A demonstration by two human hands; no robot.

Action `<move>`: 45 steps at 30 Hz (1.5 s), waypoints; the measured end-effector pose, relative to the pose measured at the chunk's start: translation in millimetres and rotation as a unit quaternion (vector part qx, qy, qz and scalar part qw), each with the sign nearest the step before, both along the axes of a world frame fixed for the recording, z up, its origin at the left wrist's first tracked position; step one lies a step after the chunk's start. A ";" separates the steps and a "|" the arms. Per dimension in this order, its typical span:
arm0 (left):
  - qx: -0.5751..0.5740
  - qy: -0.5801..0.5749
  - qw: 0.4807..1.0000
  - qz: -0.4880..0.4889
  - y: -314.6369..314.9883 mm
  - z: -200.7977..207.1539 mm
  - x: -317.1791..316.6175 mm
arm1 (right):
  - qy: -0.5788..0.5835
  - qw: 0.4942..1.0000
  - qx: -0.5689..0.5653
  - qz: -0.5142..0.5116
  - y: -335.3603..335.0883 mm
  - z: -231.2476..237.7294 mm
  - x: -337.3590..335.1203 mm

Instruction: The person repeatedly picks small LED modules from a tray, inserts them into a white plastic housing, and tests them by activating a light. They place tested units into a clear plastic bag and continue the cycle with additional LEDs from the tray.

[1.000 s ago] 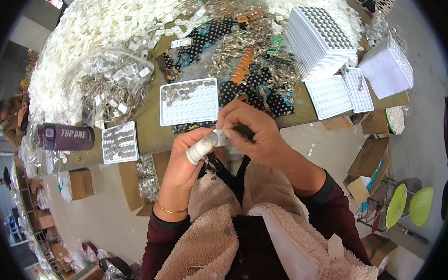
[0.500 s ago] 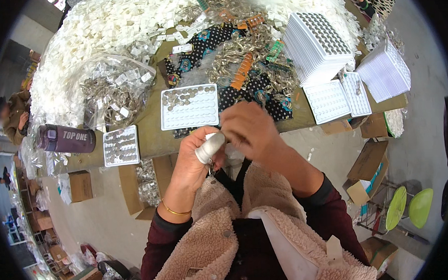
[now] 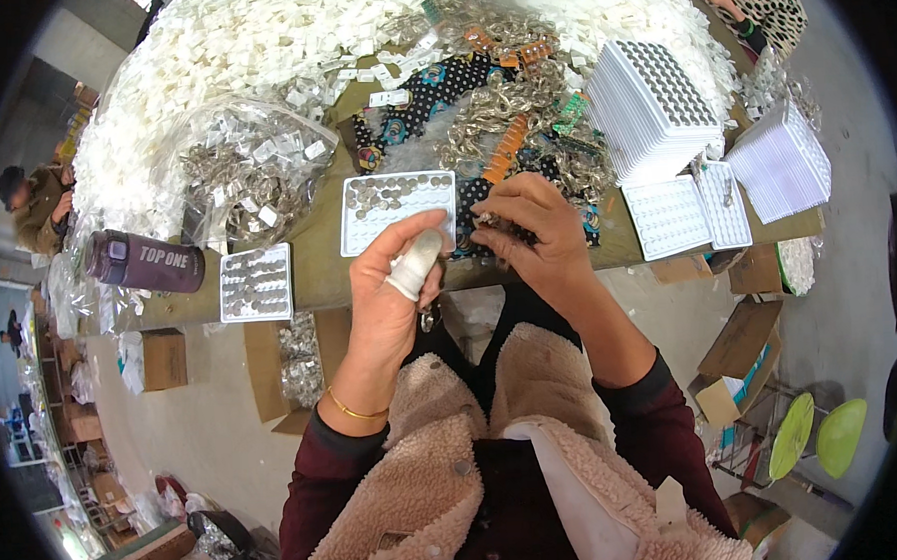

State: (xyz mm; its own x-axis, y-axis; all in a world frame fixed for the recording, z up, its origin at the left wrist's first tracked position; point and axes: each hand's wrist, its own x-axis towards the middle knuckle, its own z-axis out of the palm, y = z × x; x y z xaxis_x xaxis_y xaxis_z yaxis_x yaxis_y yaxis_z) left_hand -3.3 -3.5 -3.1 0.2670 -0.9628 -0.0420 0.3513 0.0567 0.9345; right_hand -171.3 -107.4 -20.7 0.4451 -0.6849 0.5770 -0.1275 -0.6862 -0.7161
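Note:
My left hand (image 3: 393, 277), its thumb wrapped in white tape, is closed in front of the white tray (image 3: 350, 219). A small shiny metal piece (image 3: 428, 318) dangles below its curled fingers. Apart from it, my right hand (image 3: 538, 228) hovers over the table edge with thumb and fingers brought together. Something small and dark shows at those fingertips, too small to name. Small round metal pieces (image 3: 390, 190) fill the far rows of the tray. Beyond my right hand lies a heap of shiny metal pieces (image 3: 482, 128) on a dark dotted cloth (image 3: 450, 75).
A smaller filled tray (image 3: 256, 306) and a purple bottle (image 3: 152, 263) stand at left, near a clear bag (image 3: 253, 168) of metal parts. Stacked white trays (image 3: 651, 111) rise at right. White pieces (image 3: 228, 49) pile up behind. Cardboard boxes (image 3: 737, 352) sit below. Two other people are at the far sides.
My hands have come apart: the right has moved right, away from the left. The left thumb now points more upward. The whole view has shifted slightly.

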 end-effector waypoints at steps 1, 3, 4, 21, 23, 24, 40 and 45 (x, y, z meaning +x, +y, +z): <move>-0.035 0.018 0.999 -0.004 -4.1 2.0 -3.4 | 0.015 0.999 -0.009 0.032 0.8 3.5 -1.5; -0.025 0.063 0.997 -0.042 -3.4 7.2 -9.2 | -0.017 0.999 -0.021 0.042 4.6 6.9 3.1; -0.020 0.086 0.994 -0.062 -3.3 9.0 -10.3 | -0.022 0.999 -0.015 0.045 6.8 7.6 4.9; 0.058 0.103 0.990 -0.078 -2.1 -4.4 2.1 | -0.145 0.970 0.157 0.118 14.8 4.5 6.0; 0.019 -0.034 0.999 -0.036 -4.4 -3.9 -1.6 | -0.108 0.979 0.138 0.109 16.1 8.2 1.2; 0.004 -0.101 0.995 -0.017 -5.5 -3.3 -2.5 | -0.091 0.982 0.131 0.104 16.5 9.3 -0.2; 0.081 0.070 0.981 -0.161 -11.1 5.0 7.9 | -0.188 0.881 0.312 0.301 -3.3 0.0 -5.8; 0.055 -0.022 0.988 -0.144 -13.7 5.9 7.2 | -0.113 0.938 0.218 0.245 -3.1 6.1 -5.7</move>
